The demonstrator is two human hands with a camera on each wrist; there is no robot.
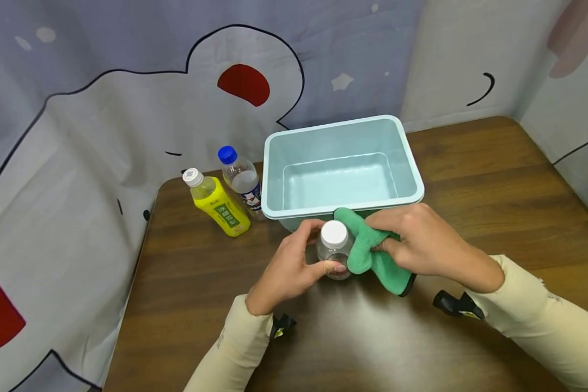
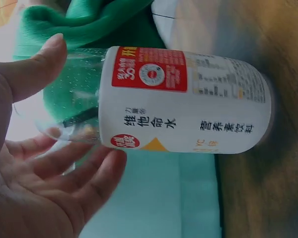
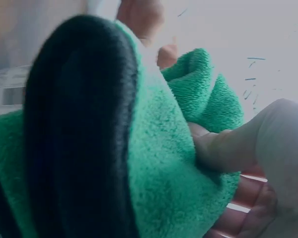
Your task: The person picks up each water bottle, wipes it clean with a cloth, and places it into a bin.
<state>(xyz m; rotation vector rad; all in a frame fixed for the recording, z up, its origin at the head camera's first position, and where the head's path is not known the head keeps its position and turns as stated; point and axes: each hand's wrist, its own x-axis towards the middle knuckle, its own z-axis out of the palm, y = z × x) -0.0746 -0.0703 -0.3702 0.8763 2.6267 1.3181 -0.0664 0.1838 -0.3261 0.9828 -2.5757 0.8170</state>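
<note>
A clear plastic bottle with a white cap (image 1: pixel 334 234) stands upright on the table in front of the basin. In the left wrist view its white label (image 2: pixel 159 109) with a red patch shows below the clear upper part. My left hand (image 1: pixel 294 265) holds this bottle around its upper part, thumb on the near side and fingers behind. A green cloth (image 1: pixel 367 242) with a dark edge is bunched in my right hand (image 1: pixel 418 242), whose thumb presses into the folds in the right wrist view. The cloth lies against the bottle's right side.
Behind the bottle stands a pale blue plastic basin (image 1: pixel 340 211). To its left are a yellow drink bottle (image 1: pixel 222 209) with a white cap and a clear bottle with a blue cap (image 1: pixel 242 177). A patterned curtain (image 1: pixel 127 120) hangs behind the wooden table (image 1: pixel 191 321).
</note>
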